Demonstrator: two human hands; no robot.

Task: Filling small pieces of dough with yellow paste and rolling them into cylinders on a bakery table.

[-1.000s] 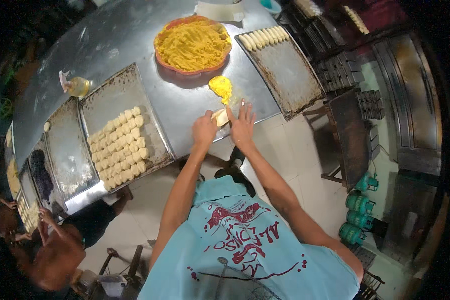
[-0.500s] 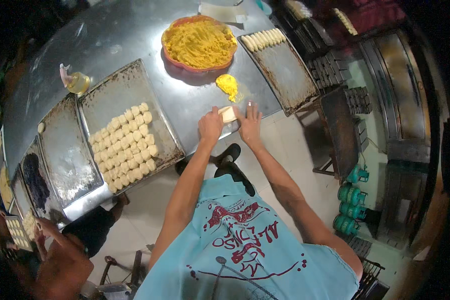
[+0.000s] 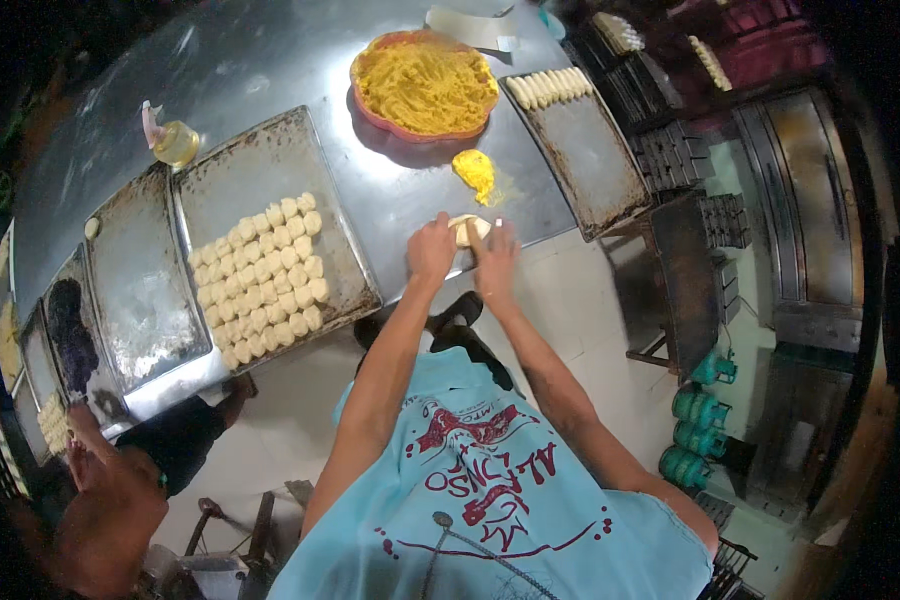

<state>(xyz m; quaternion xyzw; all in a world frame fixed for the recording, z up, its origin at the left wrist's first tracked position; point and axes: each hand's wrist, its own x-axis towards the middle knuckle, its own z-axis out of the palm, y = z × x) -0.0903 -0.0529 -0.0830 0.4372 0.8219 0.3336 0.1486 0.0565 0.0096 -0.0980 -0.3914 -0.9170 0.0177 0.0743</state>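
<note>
Shaping step, probably folding or pressing: left hand (image 3: 432,250) and right hand (image 3: 495,264) touch opposite sides of dough piece (image 3: 463,234) near metal table (image 3: 385,205) edge, below yellow paste (image 3: 475,172), firm pinch can't tell, next move calls for even finger pressure.

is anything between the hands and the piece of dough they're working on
Nothing visible is: the left hand and right hand are both at the dough piece, and the yellow lump lies beyond it, not between.
</note>
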